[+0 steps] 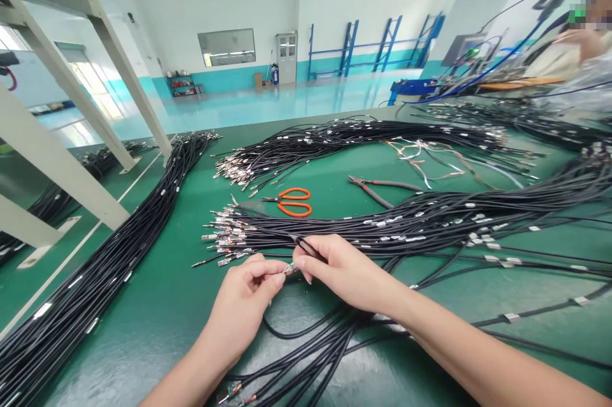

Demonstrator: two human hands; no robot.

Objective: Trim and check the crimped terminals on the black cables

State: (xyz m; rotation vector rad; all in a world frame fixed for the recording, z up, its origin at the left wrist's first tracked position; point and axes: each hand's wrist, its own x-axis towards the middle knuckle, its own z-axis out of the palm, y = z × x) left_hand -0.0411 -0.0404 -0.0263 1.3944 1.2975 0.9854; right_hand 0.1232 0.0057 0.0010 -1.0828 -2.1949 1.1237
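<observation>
Between my two hands is the stripped end of a black cable (289,268), with small coloured wires and a bit of metal showing. My left hand (246,295) pinches it between thumb and fingertips. My right hand (342,270) is closed around slim black tweezers (306,245) that point up and left, and its fingertips meet the cable end from the right. Just beyond lies a bundle of black cables (335,226) with bared ends at the left. More loose cables (329,337) run beneath my hands, their ends at the bottom edge.
Orange-handled scissors (294,203) and grey pliers (382,185) lie past the near bundle. Another cable bundle (344,134) stretches behind them, with wire scraps (430,155) beside it. A long bundle (143,222) runs along the left by pale frame posts (67,164). A person (574,50) is at far right.
</observation>
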